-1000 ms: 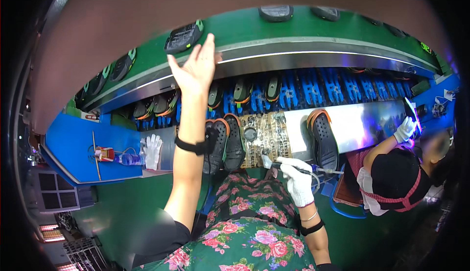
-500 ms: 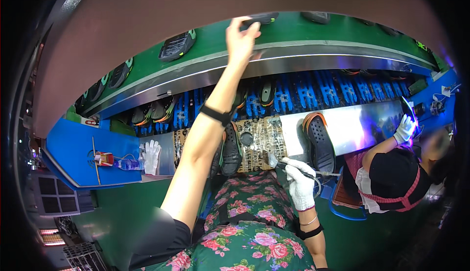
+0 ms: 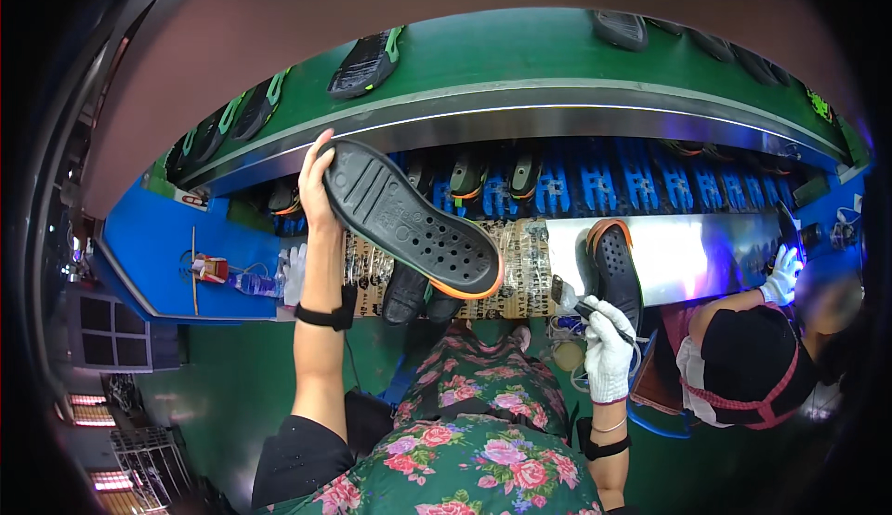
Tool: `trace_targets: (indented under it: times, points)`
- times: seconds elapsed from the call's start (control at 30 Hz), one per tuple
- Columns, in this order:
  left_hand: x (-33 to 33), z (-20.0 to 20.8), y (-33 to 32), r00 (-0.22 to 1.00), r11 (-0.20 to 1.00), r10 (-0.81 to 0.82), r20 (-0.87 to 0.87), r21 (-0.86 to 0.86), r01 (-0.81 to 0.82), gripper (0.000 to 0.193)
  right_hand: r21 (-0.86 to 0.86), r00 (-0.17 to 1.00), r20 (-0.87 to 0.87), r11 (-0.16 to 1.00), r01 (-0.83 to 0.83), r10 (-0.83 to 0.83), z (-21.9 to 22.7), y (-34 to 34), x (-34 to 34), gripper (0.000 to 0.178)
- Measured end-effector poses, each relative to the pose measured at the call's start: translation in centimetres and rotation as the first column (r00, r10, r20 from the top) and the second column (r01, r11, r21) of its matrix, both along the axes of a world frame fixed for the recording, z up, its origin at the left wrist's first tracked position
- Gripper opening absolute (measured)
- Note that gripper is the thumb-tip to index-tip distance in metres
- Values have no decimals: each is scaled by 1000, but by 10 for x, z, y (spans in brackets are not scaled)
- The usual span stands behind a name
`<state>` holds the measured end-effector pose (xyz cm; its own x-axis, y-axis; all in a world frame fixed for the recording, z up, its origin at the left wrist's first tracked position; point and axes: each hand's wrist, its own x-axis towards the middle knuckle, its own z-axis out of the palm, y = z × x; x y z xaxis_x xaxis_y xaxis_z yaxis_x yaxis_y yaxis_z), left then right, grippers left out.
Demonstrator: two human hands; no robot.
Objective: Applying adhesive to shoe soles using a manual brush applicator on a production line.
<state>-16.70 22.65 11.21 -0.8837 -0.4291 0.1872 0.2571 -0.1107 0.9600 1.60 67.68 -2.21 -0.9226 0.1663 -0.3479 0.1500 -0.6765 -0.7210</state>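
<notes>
My bare left hand [image 3: 318, 180] grips a black shoe sole [image 3: 409, 213] by its rounded end. The sole is raised and tilted over the worktop, its holed face toward me and an orange edge at the far tip. In a white knit glove, my right hand [image 3: 609, 352] is closed around the handle of a flat brush [image 3: 563, 296], bristles pointing up and left. Beside the brush, another black sole with an orange rim [image 3: 615, 264] lies on the metal worktop. Two dark soles, one of them a black sole [image 3: 406, 294], sit partly under the held one.
A green conveyor belt [image 3: 483, 55] behind a metal rail carries several soles. Below it, blue racks [image 3: 599, 185] hold more soles. Taped cardboard [image 3: 520, 278] covers part of the worktop. At left lie a bottle [image 3: 255, 284] and a white glove [image 3: 295, 273]. A co-worker [image 3: 743, 357] sits at right.
My left hand has come back from the far belt and now holds the black sole over the worktop. My right hand has shifted slightly right with the brush. Soles on the belt have moved rightward.
</notes>
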Motion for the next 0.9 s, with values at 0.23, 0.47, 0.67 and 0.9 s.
trace_targets:
  times: [0.23, 0.47, 0.67, 0.9]
  points:
    - [-81, 24, -52, 942, 967, -162, 293, 239, 93, 41, 14, 999, -15, 999, -45, 45, 4, -11, -5, 24]
    - [-35, 7, -20, 899, 858, -425, 107, 363, 363, 36, -137, 996, -47, 987, -80, 74, 12, 3, -2, 28]
    - [29, -26, 63, 735, 840, -522, 434, 410, 354, 27, -145, 981, -136, 977, -157, 137, 70, -11, -15, 27]
    - [81, -70, 150, 511, 713, -684, 521, 626, 316, 42, 51, 922, -272, 961, -272, 276, 122, -60, -25, 32]
